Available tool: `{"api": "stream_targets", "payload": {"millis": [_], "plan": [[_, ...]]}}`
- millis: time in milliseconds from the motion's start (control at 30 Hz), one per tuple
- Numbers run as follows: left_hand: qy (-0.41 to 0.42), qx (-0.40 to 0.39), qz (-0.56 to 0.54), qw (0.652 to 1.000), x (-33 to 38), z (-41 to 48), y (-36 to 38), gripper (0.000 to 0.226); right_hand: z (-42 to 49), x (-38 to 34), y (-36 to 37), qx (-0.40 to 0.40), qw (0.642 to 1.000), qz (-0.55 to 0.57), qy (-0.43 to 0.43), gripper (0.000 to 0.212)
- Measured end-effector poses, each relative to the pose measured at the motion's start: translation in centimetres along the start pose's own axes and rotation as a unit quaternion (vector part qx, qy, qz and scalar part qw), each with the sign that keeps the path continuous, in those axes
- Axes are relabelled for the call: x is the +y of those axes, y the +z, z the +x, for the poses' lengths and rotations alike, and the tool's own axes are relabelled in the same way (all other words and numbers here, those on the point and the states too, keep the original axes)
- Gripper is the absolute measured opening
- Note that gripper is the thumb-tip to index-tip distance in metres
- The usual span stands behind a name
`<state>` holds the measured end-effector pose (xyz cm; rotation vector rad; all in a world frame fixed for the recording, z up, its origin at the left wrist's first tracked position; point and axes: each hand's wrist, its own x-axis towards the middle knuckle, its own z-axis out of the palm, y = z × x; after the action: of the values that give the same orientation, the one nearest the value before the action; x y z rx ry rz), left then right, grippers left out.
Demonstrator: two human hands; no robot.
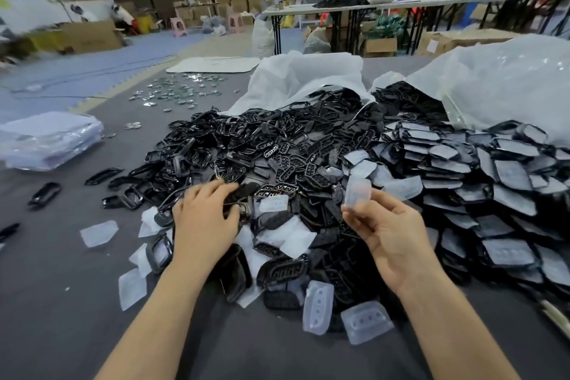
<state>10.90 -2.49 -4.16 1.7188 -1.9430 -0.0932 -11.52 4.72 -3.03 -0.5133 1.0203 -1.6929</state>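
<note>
Fingers (367,219) pinching clear pad (357,191), left hand (205,219) palm-down on black parts (243,194)

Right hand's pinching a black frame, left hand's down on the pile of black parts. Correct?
One thing is off. The head view shows the right hand pinching a translucent plastic piece, not a black frame. The left hand is down on the pile of black parts, as you said.
</note>
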Motion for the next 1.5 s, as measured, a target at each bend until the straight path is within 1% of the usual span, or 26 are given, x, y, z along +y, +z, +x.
{"api": "stream_targets", "payload": {"millis": [67,100,167,233,300,400,433,533,633,733,767,800,833,900,967,1000,1100,1133,1200,1233,1267,1333,1367,1400,1433,1500], "plan": [[-0.041,-0.033,0.002,0.999,-0.7,0.3,0.3,0.020,0.1,0.0,-0.2,0.004,1.000,-0.008,0.002,0.039],[-0.044,-0.028,-0.003,0.999,-0.7,0.4,0.4,0.016,0.0,0.0,-0.2,0.004,1.000,-0.011,0.005,0.040],[-0.039,-0.018,-0.020,0.999,-0.9,0.5,0.3,0.010,0.0,0.0,-0.2,0.003,1.000,-0.013,0.011,0.032],[-0.045,-0.034,-0.027,0.998,-1.1,0.7,0.3,0.014,0.0,0.0,-0.2,0.007,0.999,-0.032,0.010,0.022],[-0.057,-0.053,-0.005,0.997,-1.2,0.6,0.3,0.018,-0.1,0.1,-0.2,0.010,0.998,-0.059,-0.005,0.018],[-0.060,-0.047,0.019,0.997,-1.1,0.5,0.0,0.006,-0.4,-0.1,-0.1,0.011,0.991,-0.123,-0.043,0.038],[-0.057,-0.054,0.024,0.997,-1.1,0.4,-0.1,0.005,-0.6,-0.2,-0.1,0.011,0.989,-0.141,-0.051,0.037],[-0.054,-0.089,0.025,0.994,-1.3,0.3,0.0,0.016,-1.0,-0.3,0.2,0.001,0.985,-0.162,-0.055,0.027],[-0.060,-0.049,-0.002,0.997,-0.7,0.4,0.1,0.012,-0.9,-0.3,0.3,0.011,0.981,-0.186,-0.054,0.029],[-0.038,0.064,-0.061,0.995,-0.1,0.3,0.0,0.006,-0.9,0.0,0.4,0.005,0.973,-0.221,-0.070,0.031],[-0.024,0.101,-0.101,0.989,0.1,0.2,-0.2,0.005,-1.0,0.2,0.4,-0.002,0.968,-0.238,-0.078,0.031],[-0.015,0.119,-0.154,0.981,0.4,0.0,-0.5,0.007,-1.2,0.3,0.4,-0.008,0.963,-0.254,-0.085,0.030],[-0.011,0.112,-0.213,0.971,0.9,-0.3,-0.8,0.013,-1.3,0.4,0.5,-0.014,0.958,-0.269,-0.092,0.028],[0.002,0.048,-0.297,0.953,1.8,-1.0,-0.7,0.020,-1.7,0.5,0.8,-0.036,0.954,-0.282,-0.100,0.022],[0.036,-0.031,-0.319,0.947,2.8,-1.8,-0.3,0.022,-2.1,0.7,1.3,-0.085,0.952,-0.280,-0.093,0.009],[0.049,-0.061,-0.333,0.940,3.3,-2.1,-0.1,0.022,-2.3,1.0,1.4,-0.103,0.943,-0.300,-0.097,0.006],[0.087,-0.113,-0.370,0.918,3.9,-2.5,0.3,0.022,-2.3,1.6,1.7,-0.103,0.879,-0.436,-0.165,0.009],[0.102,-0.128,-0.373,0.913,4.0,-2.6,0.3,0.021,-2.2,1.7,1.7,-0.098,0.874,-0.444,-0.172,0.009],[0.126,-0.169,-0.392,0.896,4.0,-2.6,0.4,0.022,-2.1,1.7,1.5,-0.075,0.893,-0.414,-0.158,0.008],[0.127,-0.172,-0.402,0.890,3.9,-2.6,0.3,0.030,-2.0,1.5,1.4,-0.061,0.910,-0.386,-0.140,0.007],[0.125,-0.153,-0.406,0.892,3.7,-2.5,0.3,0.038,-1.8,1.4,1.2,-0.047,0.928,-0.350,-0.116,0.006],[0.124,-0.064,-0.354,0.925,3.1,-2.1,0.4,0.043,-1.4,1.0,1.0,-0.030,0.963,-0.259,-0.065,0.009],[0.132,-0.027,-0.288,0.948,2.9,-2.0,0.5,0.040,-1.3,0.8,1.0,-0.028,0.974,-0.218,-0.047,0.010],[0.139,-0.014,-0.211,0.967,2.8,-1.9,0.6,0.038,-1.2,0.7,0.9,-0.028,0.982,-0.185,-0.034,0.012],[0.140,-0.025,-0.134,0.981,2.9,-1.9,0.7,0.039,-1.1,0.6,0.8,-0.031,0.987,-0.158,-0.024,0.015],[0.129,-0.066,-0.034,0.989,3.0,-1.9,1.3,0.045,-1.1,0.6,0.8,-0.036,0.992,-0.119,-0.012,0.023]]}}
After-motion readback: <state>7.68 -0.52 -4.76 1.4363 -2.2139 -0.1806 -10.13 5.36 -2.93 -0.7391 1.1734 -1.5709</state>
